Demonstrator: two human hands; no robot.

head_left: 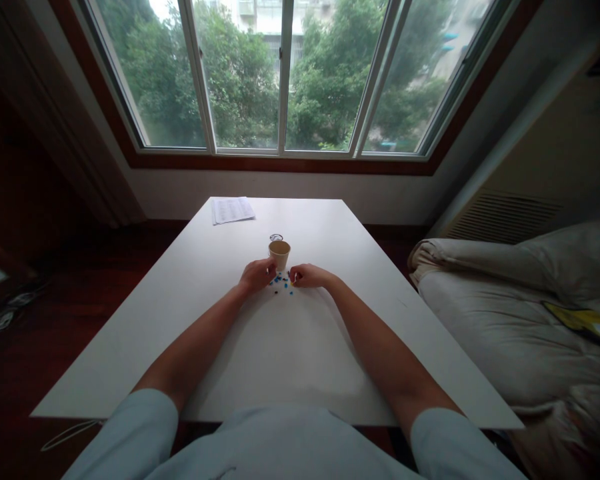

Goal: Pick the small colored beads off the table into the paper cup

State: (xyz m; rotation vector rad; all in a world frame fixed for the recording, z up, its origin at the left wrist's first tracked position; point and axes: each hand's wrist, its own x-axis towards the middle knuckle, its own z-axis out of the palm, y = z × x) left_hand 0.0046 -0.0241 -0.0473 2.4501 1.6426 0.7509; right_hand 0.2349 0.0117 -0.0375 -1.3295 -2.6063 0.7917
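Note:
A paper cup [280,256] stands upright on the white table, its mouth facing up; what it holds inside cannot be seen. In front of it lie several small beads or bead-like pieces [279,279], mostly blue, with some dark ones. My left hand [259,274] is at the cup's front left, its fingers closed in a pinch beside the small pieces. Just across from it, my right hand [307,275] rests low over the right side of the scatter, fingers curled together. Whatever either hand pinches is too small to make out.
Behind the cup lies a thin dark loop [276,237], like a cord or wire. Sheets of printed paper [233,210] lie at the table's [300,360] far left corner. A couch [475,313] stands to the right, and a window [280,80] is beyond.

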